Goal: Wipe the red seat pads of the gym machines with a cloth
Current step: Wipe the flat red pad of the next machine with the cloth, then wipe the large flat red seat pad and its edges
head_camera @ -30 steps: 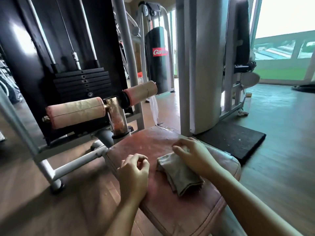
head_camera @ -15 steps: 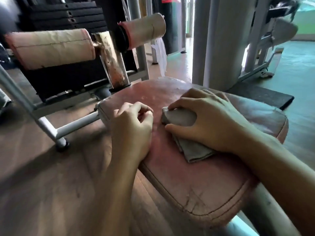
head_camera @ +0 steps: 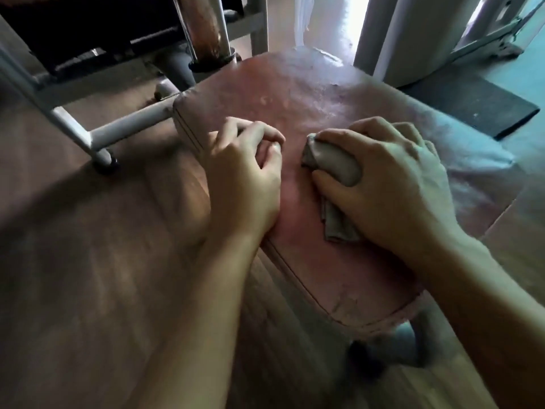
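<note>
A worn red seat pad (head_camera: 309, 93) of a gym machine fills the middle of the head view, scuffed and cracked near its front edge. My right hand (head_camera: 392, 184) grips a folded grey cloth (head_camera: 333, 163) and holds it down on the pad's middle; part of the cloth sticks out under my palm. My left hand (head_camera: 247, 175) rests on the pad's left edge beside the cloth, fingers curled, holding nothing.
The machine's grey steel frame (head_camera: 124, 128) and a rusty upright post (head_camera: 206, 28) stand at the pad's far left. A black rubber mat (head_camera: 472, 104) lies on the floor at the right. Wooden floor (head_camera: 88, 261) surrounds the seat.
The view has tilted down and come closer to the pad. My right hand has closed over the cloth and bunched it up; my left hand stays at the pad's left edge.
</note>
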Action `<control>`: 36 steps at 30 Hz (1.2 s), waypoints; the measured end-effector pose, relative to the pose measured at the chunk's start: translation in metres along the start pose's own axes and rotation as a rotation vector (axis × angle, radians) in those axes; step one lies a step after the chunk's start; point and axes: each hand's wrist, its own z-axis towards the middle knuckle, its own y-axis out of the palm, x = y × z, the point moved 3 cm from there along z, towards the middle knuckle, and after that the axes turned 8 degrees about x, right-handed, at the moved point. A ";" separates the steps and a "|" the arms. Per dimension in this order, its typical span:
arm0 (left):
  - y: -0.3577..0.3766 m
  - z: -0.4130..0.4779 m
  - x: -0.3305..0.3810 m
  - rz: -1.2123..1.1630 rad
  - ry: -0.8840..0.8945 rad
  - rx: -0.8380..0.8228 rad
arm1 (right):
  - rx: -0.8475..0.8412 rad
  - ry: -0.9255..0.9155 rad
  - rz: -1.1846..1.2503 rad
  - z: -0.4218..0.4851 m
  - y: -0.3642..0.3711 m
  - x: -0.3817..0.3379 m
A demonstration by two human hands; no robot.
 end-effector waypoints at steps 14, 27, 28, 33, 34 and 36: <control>-0.061 0.051 0.055 0.407 0.014 -0.837 | -0.620 0.143 -0.224 0.049 -0.069 -0.034; -0.360 0.208 0.274 0.504 0.080 -0.696 | -0.618 -0.047 -0.082 0.163 -0.418 -0.196; -0.379 0.208 0.292 0.504 0.066 -0.675 | -0.615 -0.078 -0.066 0.163 -0.439 -0.207; -0.452 0.181 0.376 0.485 -0.057 -0.556 | -0.623 -0.170 0.037 0.151 -0.521 -0.230; -0.463 0.175 0.390 0.495 -0.080 -0.529 | -0.628 -0.192 0.057 0.149 -0.534 -0.230; -0.481 0.159 0.412 0.526 -0.139 -0.500 | -0.638 -0.234 0.094 0.140 -0.557 -0.226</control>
